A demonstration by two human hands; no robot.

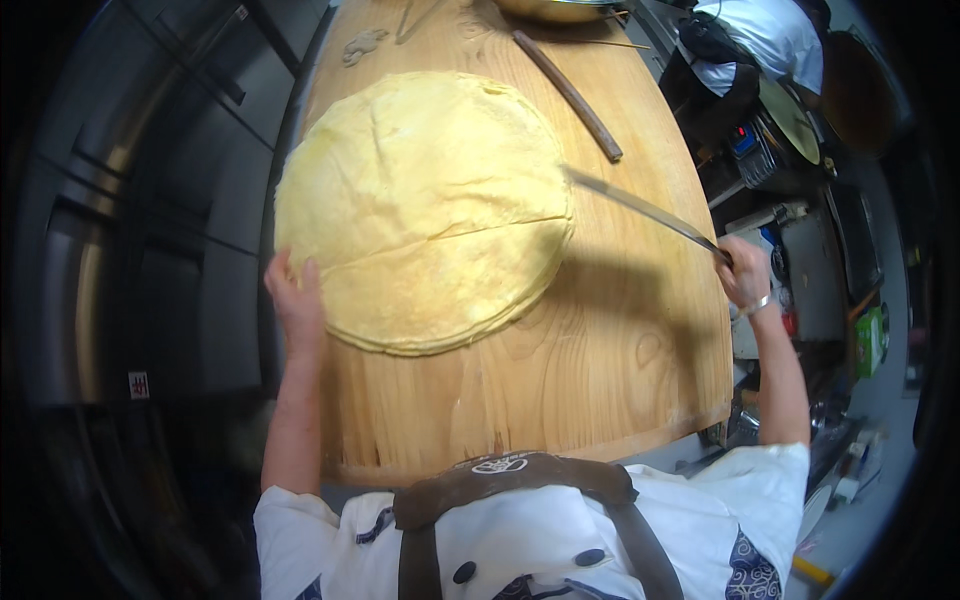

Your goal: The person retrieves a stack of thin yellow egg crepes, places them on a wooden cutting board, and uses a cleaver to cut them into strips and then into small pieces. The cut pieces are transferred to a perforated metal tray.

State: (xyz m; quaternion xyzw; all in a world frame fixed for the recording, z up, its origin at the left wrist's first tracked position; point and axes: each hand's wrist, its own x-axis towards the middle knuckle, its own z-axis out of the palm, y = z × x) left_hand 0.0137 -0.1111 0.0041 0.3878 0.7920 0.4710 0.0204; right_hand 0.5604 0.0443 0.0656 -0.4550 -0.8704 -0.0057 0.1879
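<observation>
A stack of large, round, thin yellow pancakes [420,180] lies on the wooden table before me. A nearly straight cut or seam crosses its top, from near my left hand to the right rim. At the stack's left edge is my left hand [294,289], its thumb and fingers apart. My right hand [742,270], off to the right, grips the dark handle of a long knife [645,206]. The slender blade points left, and its blurred tip is at the stack's right rim; whether it touches cannot be told.
Beyond the stack on the wooden table [525,405] lie a brown wooden rod [568,95], a thin stick [611,43], a greyish lump [364,46] and a metal bowl [559,9]. Steel cabinets [157,187] line the left. A person [761,45] is beside a round griddle [790,120] at upper right.
</observation>
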